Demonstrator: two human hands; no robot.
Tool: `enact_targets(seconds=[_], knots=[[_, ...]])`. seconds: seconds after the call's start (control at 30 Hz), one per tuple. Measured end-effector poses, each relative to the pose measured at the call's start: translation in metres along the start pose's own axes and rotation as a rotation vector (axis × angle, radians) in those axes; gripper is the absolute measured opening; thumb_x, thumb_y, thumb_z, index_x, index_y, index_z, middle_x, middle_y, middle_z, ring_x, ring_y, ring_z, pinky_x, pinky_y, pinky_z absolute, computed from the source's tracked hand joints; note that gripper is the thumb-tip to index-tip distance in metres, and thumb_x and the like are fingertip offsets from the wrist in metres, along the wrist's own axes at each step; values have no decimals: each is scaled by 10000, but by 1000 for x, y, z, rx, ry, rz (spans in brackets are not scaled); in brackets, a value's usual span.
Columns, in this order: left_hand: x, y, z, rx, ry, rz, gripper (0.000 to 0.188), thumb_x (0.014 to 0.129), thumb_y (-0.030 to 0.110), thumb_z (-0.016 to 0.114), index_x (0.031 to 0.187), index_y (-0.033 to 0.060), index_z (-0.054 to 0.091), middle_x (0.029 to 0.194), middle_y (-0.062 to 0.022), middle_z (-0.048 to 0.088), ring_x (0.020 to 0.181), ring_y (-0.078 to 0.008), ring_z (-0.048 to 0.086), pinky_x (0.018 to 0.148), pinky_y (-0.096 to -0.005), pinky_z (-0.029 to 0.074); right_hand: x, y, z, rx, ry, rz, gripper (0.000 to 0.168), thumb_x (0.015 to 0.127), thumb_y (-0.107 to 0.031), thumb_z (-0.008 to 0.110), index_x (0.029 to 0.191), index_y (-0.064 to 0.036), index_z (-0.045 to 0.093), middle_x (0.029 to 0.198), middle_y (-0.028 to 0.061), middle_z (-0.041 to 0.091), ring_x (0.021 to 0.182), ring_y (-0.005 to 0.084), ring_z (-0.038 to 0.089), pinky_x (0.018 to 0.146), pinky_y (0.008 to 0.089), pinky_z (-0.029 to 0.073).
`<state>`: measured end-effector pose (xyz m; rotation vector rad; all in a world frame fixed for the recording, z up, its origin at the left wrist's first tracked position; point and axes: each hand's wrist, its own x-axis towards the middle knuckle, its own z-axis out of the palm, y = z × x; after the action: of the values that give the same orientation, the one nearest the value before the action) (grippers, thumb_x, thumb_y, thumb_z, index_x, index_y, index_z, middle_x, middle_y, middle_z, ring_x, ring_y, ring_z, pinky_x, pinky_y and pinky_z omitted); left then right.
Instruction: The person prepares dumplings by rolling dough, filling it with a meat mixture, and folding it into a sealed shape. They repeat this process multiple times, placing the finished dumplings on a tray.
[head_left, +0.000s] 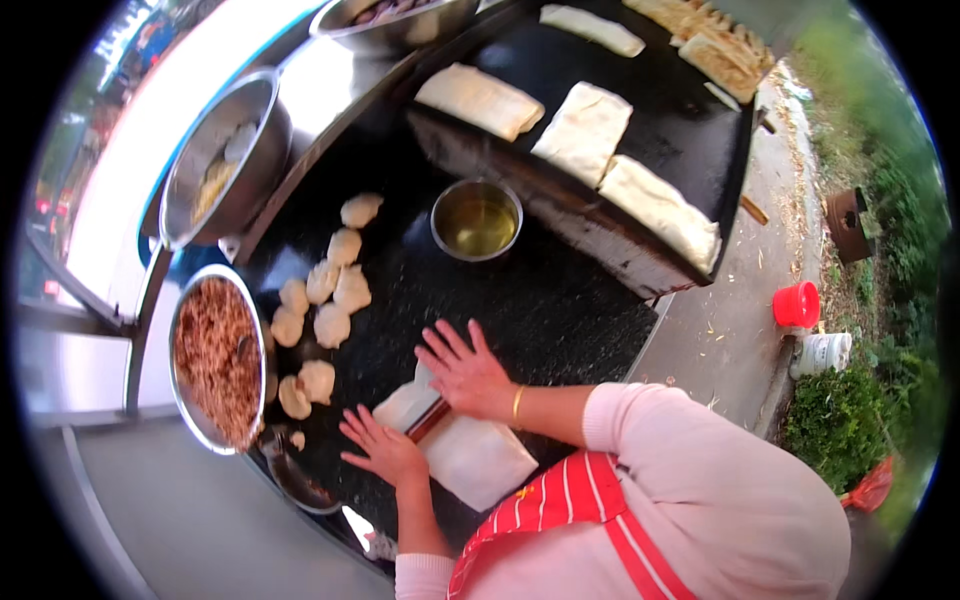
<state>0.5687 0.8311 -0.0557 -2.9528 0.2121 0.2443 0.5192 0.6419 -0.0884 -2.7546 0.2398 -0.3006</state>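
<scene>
A flat, pale sheet of dough (480, 461) lies on the dark stone worktop (405, 315) just before me. Across it runs a reddish-brown rolling pin (429, 421). My left hand (386, 448) rests palm down at the pin's near-left end, fingers spread. At the other end my right hand (466, 375) presses flat on the pin, its fingers also apart, with a bracelet at the wrist. Neither hand wraps its fingers around the pin. Several dough balls (331, 325) sit beyond my left hand. A steel bowl of yellowish oil (477, 220) stands ahead.
At the left are a bowl of minced filling (216, 360) and a steel bowl (229, 161) with a utensil. A dark pan (296, 476) lies near the worktop's edge. A raised black griddle (667, 127) carries filled flatbreads (585, 131). A red bucket (796, 304) stands on the ground.
</scene>
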Motion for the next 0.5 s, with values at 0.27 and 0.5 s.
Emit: enact_targets(seconds=[0.27,0.5], knots=[[32,10,-2,-162,293,110,639,919,175,523,1511,50,320,1635,-163,201,1527,-369,111,1134,-717,23,27,-3,-25,-99,16,126,577,980,-353,503,1501,-130,392,1606,125,302,1502,325,211,1161,629,138],[100,23,-24,-303,369,168,605,878,51,547,1450,54,347,1638,-167,165,1533,-363,73,1158,-675,-22,87,8,-1,-142,68,142,558,987,-332,492,1499,-131,399,1600,111,309,1504,337,189,1169,643,112]])
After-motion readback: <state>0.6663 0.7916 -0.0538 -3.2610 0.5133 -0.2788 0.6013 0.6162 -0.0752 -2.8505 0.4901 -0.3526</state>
